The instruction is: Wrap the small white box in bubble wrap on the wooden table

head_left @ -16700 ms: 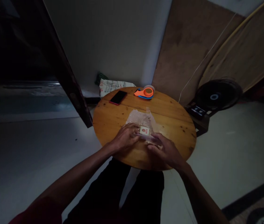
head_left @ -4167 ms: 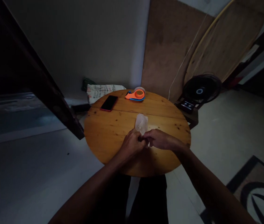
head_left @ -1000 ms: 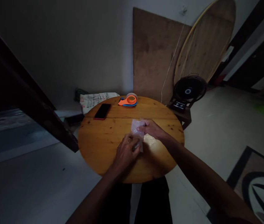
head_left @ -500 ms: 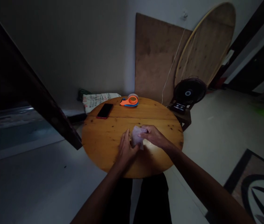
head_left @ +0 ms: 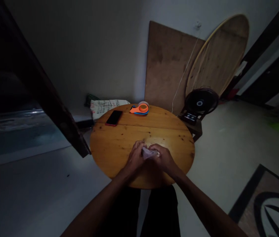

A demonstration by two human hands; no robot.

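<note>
Between my two hands, low over the near half of the round wooden table (head_left: pixel 109 144), is a small pale purplish packet (head_left: pixel 149 153), thin and crumpled-looking; its exact kind I cannot make out. My left hand (head_left: pixel 136 154) is closed on its left side, fingers curled. On the other side my right hand (head_left: pixel 163 158) grips the right end, thumb and fingers bent round it. Much of the packet is hidden by the fingers. Farther back on the table stand an orange and blue tape dispenser (head_left: pixel 139 109) and, to its left, a black phone with a red edge (head_left: pixel 114 118).
Behind the table a patterned sack (head_left: pixel 108 107) lies by the wall. A brown board (head_left: pixel 166 62) and a round wooden tabletop (head_left: pixel 218 56) lean there. A black fan (head_left: pixel 201 100) stands on a small stool at the right. A dark post (head_left: pixel 62 121) rises at the left.
The packet was held upright and broad side visible; now it is tilted flatter and lower. My left fingers have closed round it, and my right hand has come down nearer to me.
</note>
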